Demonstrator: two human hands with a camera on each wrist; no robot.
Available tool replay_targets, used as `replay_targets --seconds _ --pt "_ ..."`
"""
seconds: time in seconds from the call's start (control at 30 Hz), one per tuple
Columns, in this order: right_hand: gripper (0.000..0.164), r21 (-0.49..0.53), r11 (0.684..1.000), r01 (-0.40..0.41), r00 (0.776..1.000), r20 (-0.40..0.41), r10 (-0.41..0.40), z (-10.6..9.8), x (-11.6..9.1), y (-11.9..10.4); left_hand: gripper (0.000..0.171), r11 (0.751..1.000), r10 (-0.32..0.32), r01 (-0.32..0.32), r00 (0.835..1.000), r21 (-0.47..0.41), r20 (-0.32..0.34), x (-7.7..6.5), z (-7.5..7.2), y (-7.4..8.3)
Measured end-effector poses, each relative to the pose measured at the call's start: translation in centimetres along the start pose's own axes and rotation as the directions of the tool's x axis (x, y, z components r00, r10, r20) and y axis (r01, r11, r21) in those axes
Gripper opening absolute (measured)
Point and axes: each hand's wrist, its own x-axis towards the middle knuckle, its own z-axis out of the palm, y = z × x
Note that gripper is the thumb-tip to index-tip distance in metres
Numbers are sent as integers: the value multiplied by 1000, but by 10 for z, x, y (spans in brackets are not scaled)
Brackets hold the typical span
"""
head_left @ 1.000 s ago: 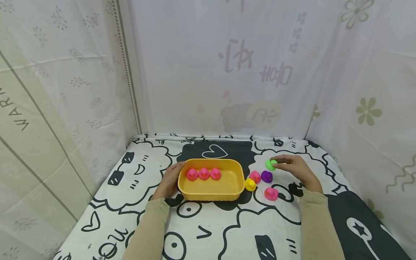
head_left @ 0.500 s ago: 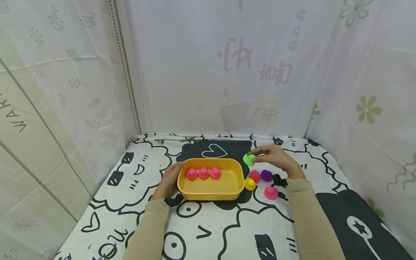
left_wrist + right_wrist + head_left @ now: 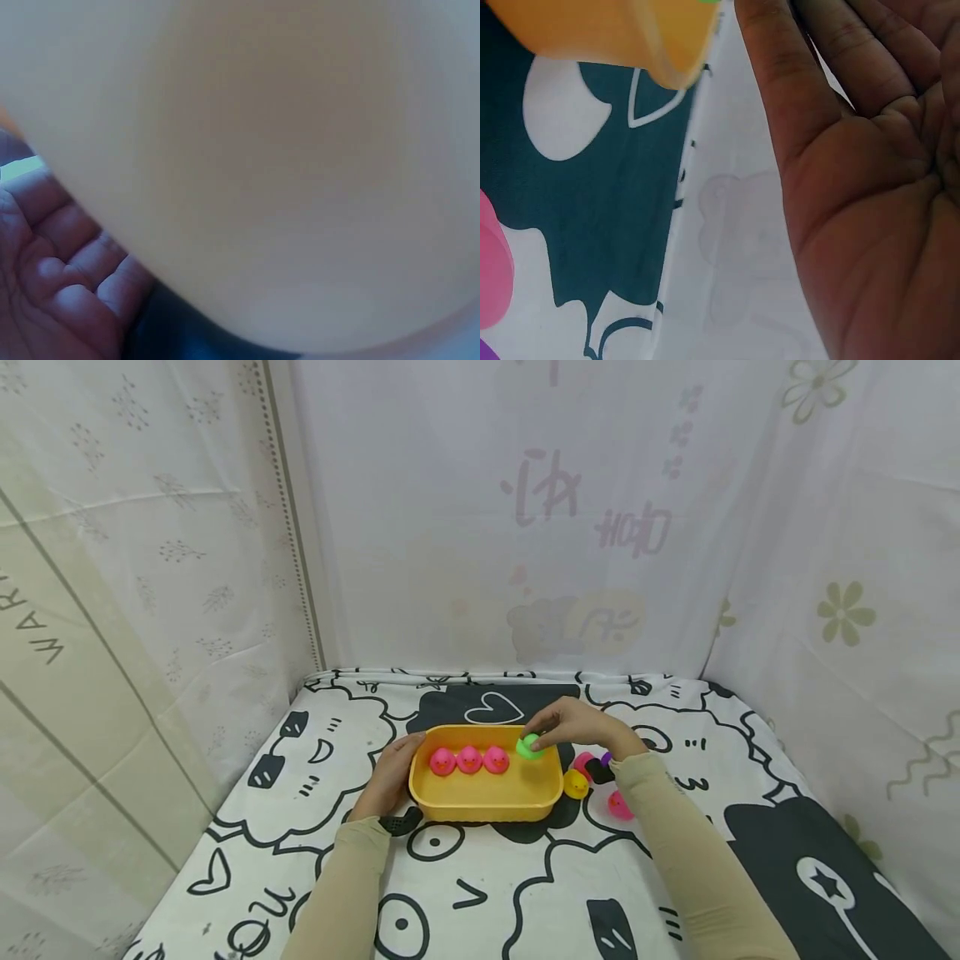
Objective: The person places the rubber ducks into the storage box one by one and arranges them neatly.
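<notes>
Green toy (image 3: 527,752) over the right end of the yellow basin (image 3: 480,812), inside the rim line; whether it touches the floor, cannot tell. Right hand (image 3: 583,725) reaches across the right rim from above, thumb and fingers pinching the toy. Just left of it, within the basin: row of three pink ducks (image 3: 469,760), side by side, bills toward the wearer.

Left hand (image 3: 392,774) lies along the basin's left end, touching the wall near the rim; cannot tell whether its fingers curl round it.

Outside, by the right wall: yellow duck (image 3: 576,785), close to the basin. Behind it, a pink duck (image 3: 582,763), then a purple toy (image 3: 606,760), both partly covered by the right wrist's black band (image 3: 598,771). Nearer the wearer, another pink duck (image 3: 618,806), partly behind the right sleeve (image 3: 697,852). All on a black-and-white printed cloth (image 3: 465,877); pale curtains (image 3: 450,527) around.

Left wrist view: a blurred pale shape (image 3: 285,150) fills most of it, blocking the fingertips; palm and finger bases show at lower left.

Right wrist view: palm and finger undersides, unseen from the head; tips run off the top edge, only a green sliver there.
</notes>
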Motion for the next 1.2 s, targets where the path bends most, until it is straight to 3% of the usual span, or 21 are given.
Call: replay_targets --seconds 0.47,0.73,1.2 --pt "24 -182 983 -13 996 84 28 15 27 3 59 1000 -9 9 1000 1 -4 2 0 0" --pt "27 -197 978 -63 995 64 77 24 31 5 57 999 -7 7 1000 -33 -1 2 1 -4" --pt "20 -249 968 -20 997 66 38 34 33 7 59 1000 -2 2 1000 -25 -8 0 1 -5"
